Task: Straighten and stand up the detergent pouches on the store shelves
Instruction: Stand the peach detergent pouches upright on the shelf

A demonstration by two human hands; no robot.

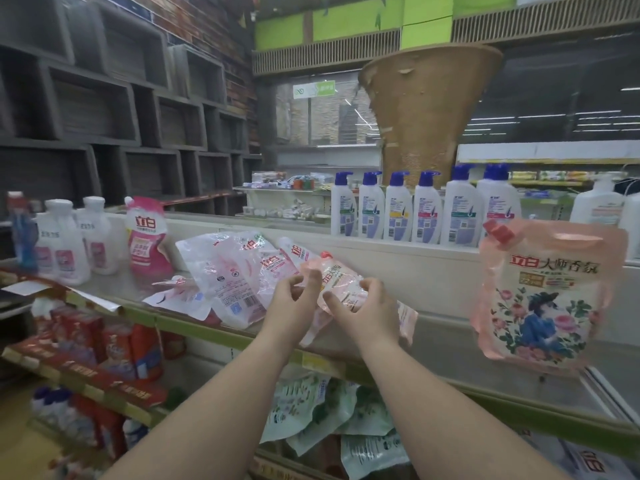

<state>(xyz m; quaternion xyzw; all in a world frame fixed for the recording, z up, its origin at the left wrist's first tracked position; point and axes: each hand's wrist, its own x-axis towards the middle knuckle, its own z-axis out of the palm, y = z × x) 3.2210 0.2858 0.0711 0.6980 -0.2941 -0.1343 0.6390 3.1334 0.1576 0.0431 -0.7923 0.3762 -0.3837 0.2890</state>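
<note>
A person's 2 hands reach for a fallen pale pink detergent pouch (341,284) on the top shelf (450,344) of a store aisle, with the job of standing up the stock looking less than half done. At the right, 1 pink floral pouch (543,296) already stands upright facing the aisle, and a darker pink pouch (147,237) stands at the left beside white bottles (74,239); between them, a heap of clear and pink pouches (235,275) lies flat and overlapping, and green pouches (322,414) slump in disorder on the shelf below. The left hand (294,294) has its thumb and curled fingers at the pouch's left edge, though whether they truly pinch the film cannot be told; the right hand (363,304) curls round its lower right side, thumb on the front. Both forearms extend forward and up from the bottom of the frame, converging on the pouch, which lies tilted with its red cap toward the back wall, below a row of blue-capped pump bottles (426,209).
</note>
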